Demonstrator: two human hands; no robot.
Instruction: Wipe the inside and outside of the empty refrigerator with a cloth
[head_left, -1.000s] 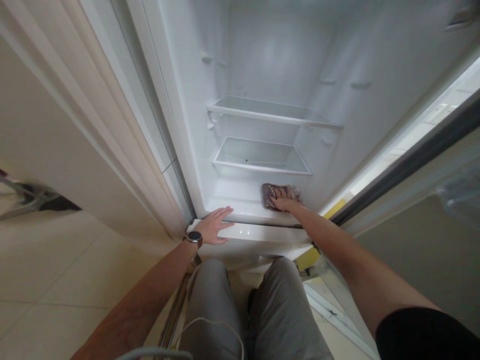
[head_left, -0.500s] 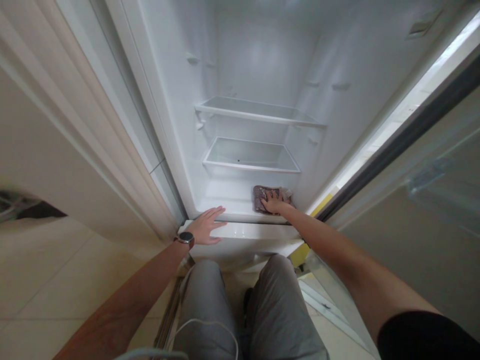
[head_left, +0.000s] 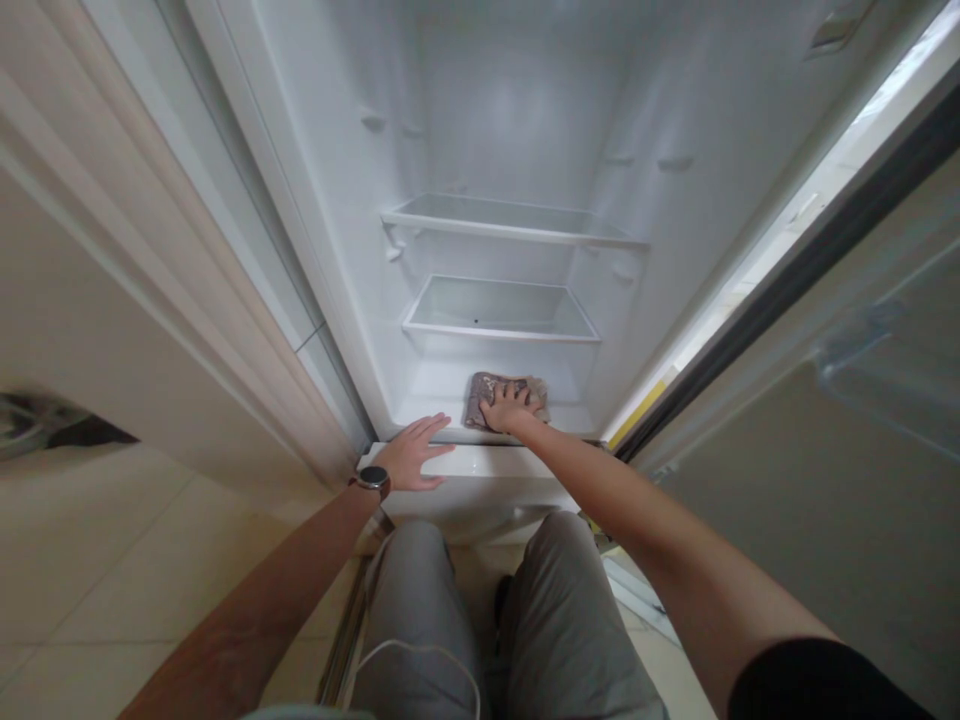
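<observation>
Your right hand (head_left: 508, 408), flat on the cloth (head_left: 478, 390), slides it left out of the fridge (head_left: 431, 385) corner, so the wipe's progressing; left hand (head_left: 411, 455) stays splayed, empty.

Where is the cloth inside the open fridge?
In the head view, the cloth lies on the fridge floor near centre, under the right hand, just below the lower shelf.

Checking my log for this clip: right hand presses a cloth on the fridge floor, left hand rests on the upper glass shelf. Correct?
Not quite. The head view shows the left hand flat on the white ledge below the opening, not a shelf. The right hand does press the cloth on the fridge floor.
</observation>
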